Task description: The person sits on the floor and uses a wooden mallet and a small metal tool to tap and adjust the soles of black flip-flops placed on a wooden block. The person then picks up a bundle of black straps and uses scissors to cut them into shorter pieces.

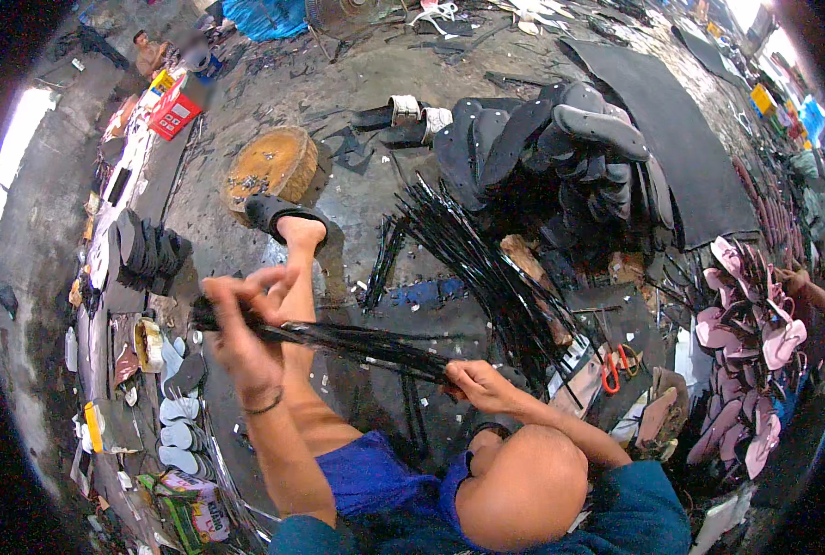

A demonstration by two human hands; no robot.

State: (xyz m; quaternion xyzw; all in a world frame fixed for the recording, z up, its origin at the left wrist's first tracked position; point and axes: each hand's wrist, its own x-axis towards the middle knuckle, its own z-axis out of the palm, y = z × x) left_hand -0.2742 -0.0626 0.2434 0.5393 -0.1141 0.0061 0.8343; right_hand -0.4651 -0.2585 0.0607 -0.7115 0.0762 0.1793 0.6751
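Note:
A bundle of long, thin black strips stretches across in front of me, over my bare leg. My left hand, slightly blurred, grips it toward its left end, with some fingers raised. At the other end, my right hand is closed around the strip ends. Beyond the right hand, a larger heap of similar black strips lies fanned out on the floor. Orange-handled scissors rest to the right of that heap.
A big pile of black shoe soles stands ahead. A round wooden block sits near my sandalled foot. Pink sandal pieces are heaped at the right, beside another person's hand. Grey and black soles line the left.

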